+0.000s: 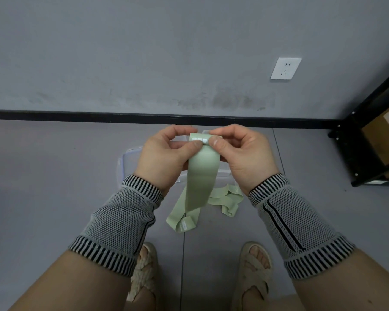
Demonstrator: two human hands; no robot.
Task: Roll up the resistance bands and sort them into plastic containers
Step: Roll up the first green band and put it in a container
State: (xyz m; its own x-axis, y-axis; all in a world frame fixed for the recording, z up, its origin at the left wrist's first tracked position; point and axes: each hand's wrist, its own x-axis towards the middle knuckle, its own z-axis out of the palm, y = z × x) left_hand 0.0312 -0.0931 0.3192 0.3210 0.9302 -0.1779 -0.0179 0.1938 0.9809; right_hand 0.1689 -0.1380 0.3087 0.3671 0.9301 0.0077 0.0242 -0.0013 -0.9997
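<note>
At frame centre, the left hand and right hand both pinched the top edge of a hanging green resistance band, seemingly light, limp and stretchy, best gripped at that edge.

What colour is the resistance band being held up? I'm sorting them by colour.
Pale green, with white print near the top; the head view shows the resistance band best.

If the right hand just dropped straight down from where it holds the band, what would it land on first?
Probably the clear plastic container on the floor, whose rim shows just under the right hand. Depth is unclear from above; the loose green band lies nearer the feet, likely outside that line.
</note>
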